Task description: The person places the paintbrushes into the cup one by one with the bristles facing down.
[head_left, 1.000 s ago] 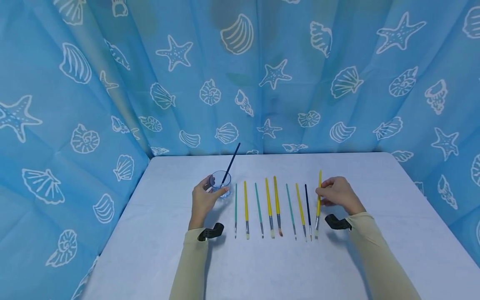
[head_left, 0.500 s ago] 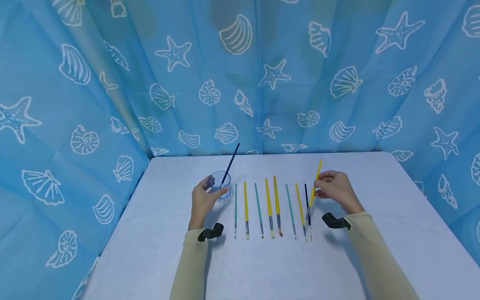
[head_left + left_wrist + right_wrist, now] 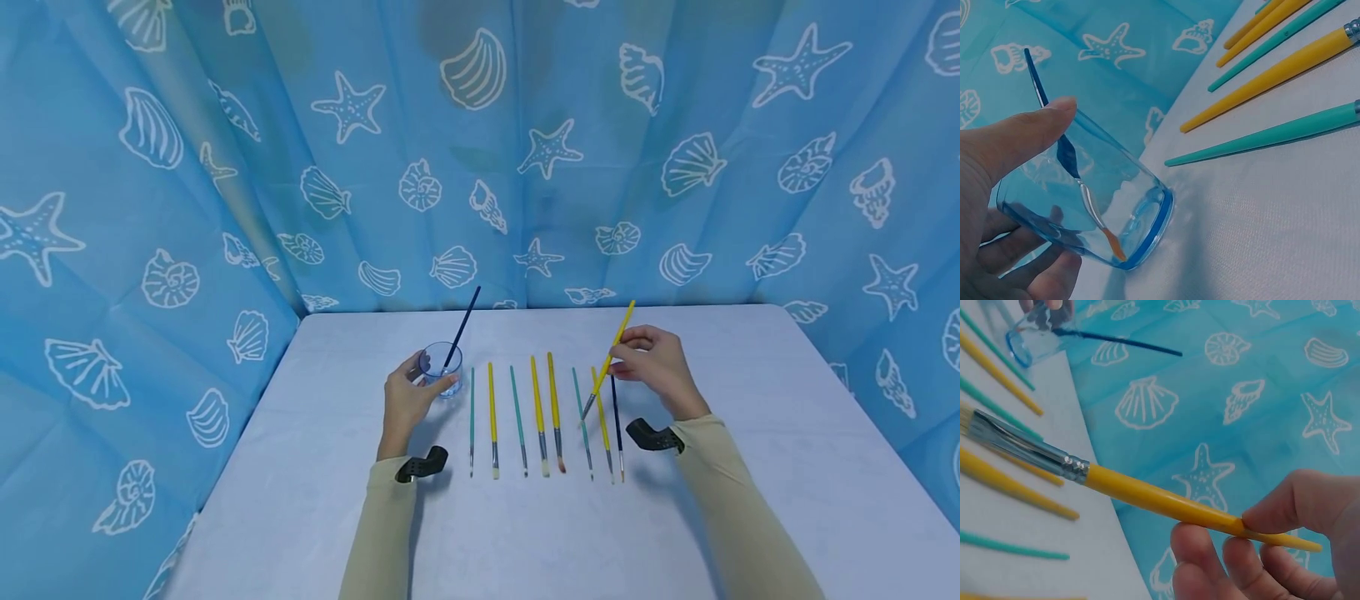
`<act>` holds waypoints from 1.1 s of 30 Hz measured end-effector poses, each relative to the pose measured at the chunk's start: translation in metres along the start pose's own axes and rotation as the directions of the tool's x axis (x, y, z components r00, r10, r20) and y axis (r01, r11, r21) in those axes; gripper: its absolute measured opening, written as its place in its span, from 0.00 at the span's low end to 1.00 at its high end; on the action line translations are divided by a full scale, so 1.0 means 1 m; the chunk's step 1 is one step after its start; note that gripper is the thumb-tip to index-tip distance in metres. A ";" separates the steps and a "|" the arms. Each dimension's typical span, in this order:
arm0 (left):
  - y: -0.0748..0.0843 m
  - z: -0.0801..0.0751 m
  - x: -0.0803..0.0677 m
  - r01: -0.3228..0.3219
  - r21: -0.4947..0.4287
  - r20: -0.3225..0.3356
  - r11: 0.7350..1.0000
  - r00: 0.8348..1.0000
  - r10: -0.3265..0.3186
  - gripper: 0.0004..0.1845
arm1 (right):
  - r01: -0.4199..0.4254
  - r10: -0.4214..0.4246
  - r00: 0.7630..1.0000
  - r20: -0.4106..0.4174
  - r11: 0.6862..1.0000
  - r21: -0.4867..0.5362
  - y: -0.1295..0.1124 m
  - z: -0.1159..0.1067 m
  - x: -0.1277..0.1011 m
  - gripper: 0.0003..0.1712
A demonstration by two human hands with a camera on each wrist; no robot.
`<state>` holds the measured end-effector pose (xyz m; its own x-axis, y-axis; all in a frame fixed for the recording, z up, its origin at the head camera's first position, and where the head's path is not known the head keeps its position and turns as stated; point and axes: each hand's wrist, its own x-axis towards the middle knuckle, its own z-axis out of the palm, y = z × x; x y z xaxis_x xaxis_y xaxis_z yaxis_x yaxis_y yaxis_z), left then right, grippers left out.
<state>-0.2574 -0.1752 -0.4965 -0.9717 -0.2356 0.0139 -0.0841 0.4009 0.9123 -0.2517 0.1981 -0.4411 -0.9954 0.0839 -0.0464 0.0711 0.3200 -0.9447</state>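
The right hand (image 3: 654, 365) pinches a yellow brush (image 3: 609, 360) near the tail of its handle, thumb against curled fingers, so the bristle end hangs tilted down and to the left, above the row of brushes (image 3: 537, 415) lying side by side on the tabletop (image 3: 525, 533). Far to that grip's left, the left hand (image 3: 408, 402) wraps a small glass (image 3: 442, 369), apparently to steady it; a dark blue brush (image 3: 462, 326) leans inside, bristles at the bottom. Whether the glass holds water is hard to tell.

The lifted yellow brush's (image 3: 1147, 497) bristle tip runs off the right-wrist view's left edge.
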 end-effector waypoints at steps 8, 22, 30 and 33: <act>-0.001 0.001 0.000 -0.013 -0.007 -0.001 1.000 1.000 0.013 0.47 | 0.037 -0.037 0.999 0.002 0.996 0.077 -0.011 0.012 0.003 0.21; 0.000 0.002 0.000 -0.040 -0.001 -0.009 0.999 0.999 0.040 0.47 | 0.074 -0.080 0.996 0.039 0.986 0.149 -0.033 0.034 0.006 0.22; -0.001 0.000 0.000 -0.044 -0.007 0.001 0.999 0.999 0.044 0.48 | 0.096 -0.100 0.995 0.015 0.981 0.170 -0.045 0.049 0.011 0.19; -0.002 -0.001 -0.001 -0.035 -0.010 0.008 0.999 0.999 0.036 0.49 | 0.121 -0.126 0.992 0.013 0.973 0.196 -0.049 0.054 0.012 0.17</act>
<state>-0.2560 -0.1770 -0.4983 -0.9758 -0.2143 0.0432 -0.0475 0.4004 0.9151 -0.2703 0.1320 -0.4125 -0.9972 0.0305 0.0687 -0.0639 0.1365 -0.9886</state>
